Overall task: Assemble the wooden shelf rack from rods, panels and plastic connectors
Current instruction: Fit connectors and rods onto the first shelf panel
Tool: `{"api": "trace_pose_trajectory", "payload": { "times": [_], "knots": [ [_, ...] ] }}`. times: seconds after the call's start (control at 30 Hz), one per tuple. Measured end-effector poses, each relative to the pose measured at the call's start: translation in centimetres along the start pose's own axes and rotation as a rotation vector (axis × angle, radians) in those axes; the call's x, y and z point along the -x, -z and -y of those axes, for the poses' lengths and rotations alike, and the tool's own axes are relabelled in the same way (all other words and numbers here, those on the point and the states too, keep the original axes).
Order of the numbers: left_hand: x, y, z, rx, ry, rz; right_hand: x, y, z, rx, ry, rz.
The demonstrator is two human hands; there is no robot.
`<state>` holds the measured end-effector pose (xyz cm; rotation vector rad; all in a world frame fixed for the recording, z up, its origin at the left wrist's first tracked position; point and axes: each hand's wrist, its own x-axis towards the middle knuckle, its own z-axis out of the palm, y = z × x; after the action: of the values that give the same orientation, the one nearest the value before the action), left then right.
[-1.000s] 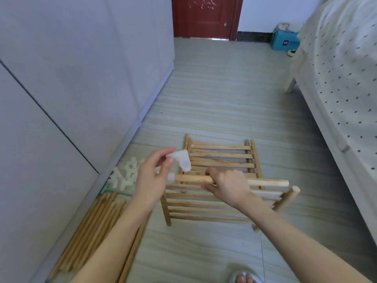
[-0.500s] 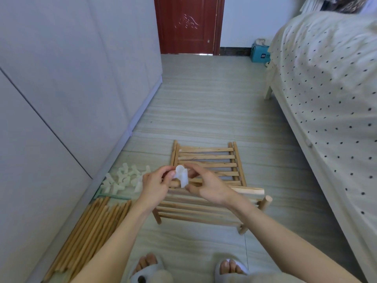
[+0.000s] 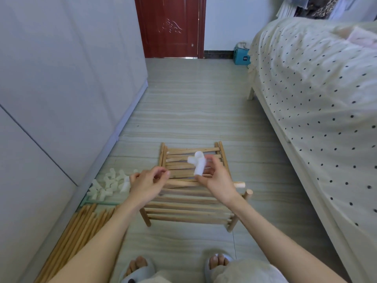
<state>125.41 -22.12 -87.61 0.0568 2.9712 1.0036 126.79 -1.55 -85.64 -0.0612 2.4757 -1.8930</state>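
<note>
Right hand [image 3: 218,180] is up over the panels, pinching a white plastic connector [image 3: 198,164] between thumb and fingertips, so it's clamped on that piece. The connector is a little branched tube, held in the air above the far panel [image 3: 191,160], not plugged onto anything

Left hand [image 3: 148,183] hovers just left of the panels with fingers loosely curled and nothing in it that I can see. It's a bit motion-blurred, so finger detail is fuzzy

On the floor [image 3: 193,111] there are two slatted wooden panels: the far one lying flat, the near one [image 3: 189,209] raised a bit with short legs at its front corners. A loose rod [image 3: 239,184] lies across between them, its right end sticking out past the right hand, and another rod end [image 3: 248,192] pokes up at the near panel's right corner

Left of the panels, by the wall, is a pile of spare white connectors [image 3: 106,185], and nearer the camera a bundle of long rods [image 3: 77,233] lying side by side along the wall

Bed [image 3: 316,99] with a dotted cover on the right, red door [image 3: 170,27] at the far end, slippered feet [image 3: 138,268] at the bottom
</note>
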Motion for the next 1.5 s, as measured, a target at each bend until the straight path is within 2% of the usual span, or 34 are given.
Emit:
{"api": "trace_pose_trajectory", "payload": {
  "times": [0.1,0.17,0.23,0.37,0.5,0.63,0.7,0.83,1.17,1.4,1.5],
  "knots": [
    [0.2,0.1,-0.4,-0.189,-0.06,0.127,1.5,3.6,0.5,-0.567,-0.185,-0.065],
    [0.5,-0.5,-1.3,-0.299,-0.113,0.168,2.4,5.9,0.6,-0.828,-0.255,-0.055],
    [0.6,-1.6,-2.4,-0.37,-0.194,0.198,3.2,8.1,0.6,-0.968,-0.276,-0.038],
    [0.4,-3.9,-4.3,-0.402,-0.314,0.197,4.5,11.2,-0.2,-1.042,-0.25,-0.002],
    [0.3,-4.4,-3.9,-0.42,-0.301,0.142,5.2,12.3,-2.6,-0.91,-0.316,-0.141],
    [0.4,-4.6,-4.0,-0.417,-0.28,0.129,5.9,12.1,-4.2,-0.486,-0.319,-0.256],
    [0.4,-4.6,-4.1,-0.422,-0.278,0.126,6.1,11.8,-4.4,-0.378,-0.291,-0.283],
    [0.4,-4.5,-4.1,-0.425,-0.269,0.128,6.0,11.5,-4.5,-0.385,-0.22,-0.253],
    [0.2,-3.9,-4.6,-0.403,-0.239,0.14,5.9,11.0,-4.6,0.024,-0.099,-0.06],
    [0.8,-3.4,-4.9,-0.339,-0.221,0.122,5.5,12.1,-3.8,0.192,-0.111,-0.058],
    [1.0,-3.3,-4.8,-0.335,-0.224,0.124,5.5,12.4,-3.6,0.2,-0.141,0.016]
  ]
}}
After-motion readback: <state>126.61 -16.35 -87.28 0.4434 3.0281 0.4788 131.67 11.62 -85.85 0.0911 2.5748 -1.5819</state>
